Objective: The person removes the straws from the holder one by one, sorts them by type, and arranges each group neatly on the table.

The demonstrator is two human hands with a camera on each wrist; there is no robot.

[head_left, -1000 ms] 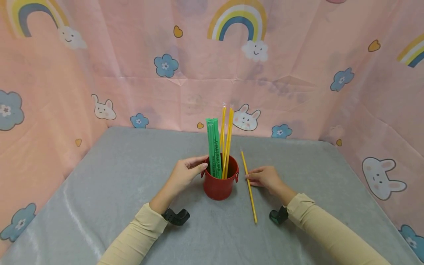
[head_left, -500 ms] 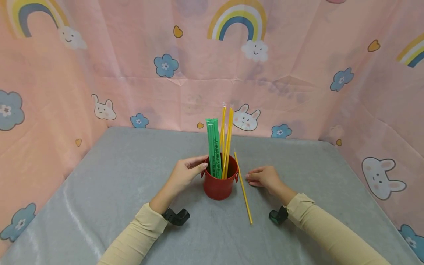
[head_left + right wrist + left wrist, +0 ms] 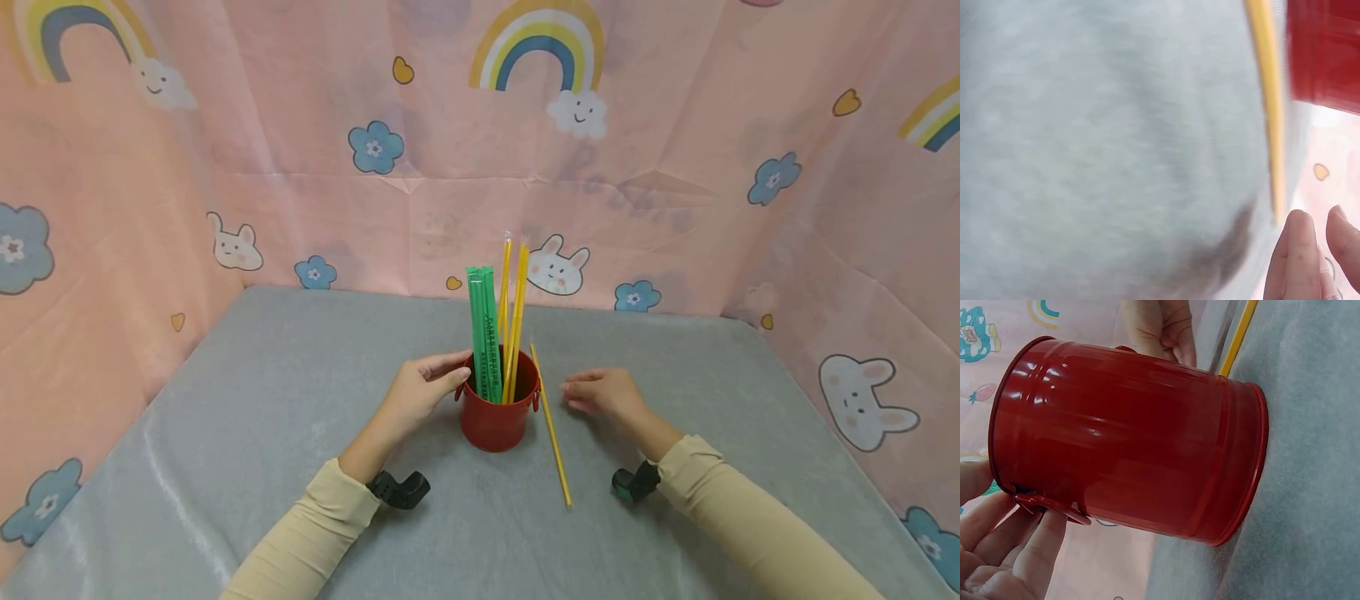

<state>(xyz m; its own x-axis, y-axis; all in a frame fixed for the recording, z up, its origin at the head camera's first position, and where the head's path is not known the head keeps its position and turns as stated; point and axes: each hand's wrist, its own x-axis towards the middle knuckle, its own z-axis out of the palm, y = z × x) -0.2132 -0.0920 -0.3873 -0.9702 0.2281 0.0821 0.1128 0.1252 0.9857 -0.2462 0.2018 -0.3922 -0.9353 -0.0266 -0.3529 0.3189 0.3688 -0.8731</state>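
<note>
steadying the red bucket (image 3: 497, 421) with our left hand (image 3: 417, 390) curled on its rim, we see the yellow straw (image 3: 551, 426) lying just right of it; our right hand (image 3: 604, 392) hovers relaxed, holding nothing. the straw looks light, thin, bendable: we judge pinching mid-length is best.

Bucket (image 3: 498, 421): glossy red, with green straws (image 3: 484, 333) bearing dark print and yellow straws (image 3: 514, 321); a further yellow straw (image 3: 551, 429) on the plain grey cloth (image 3: 225, 433). Backdrop (image 3: 300, 167): pink, patterned with rainbows on white clouds, blue flowers, white rabbits and small yellow hearts. Sleeves (image 3: 315, 533): cream.
</note>
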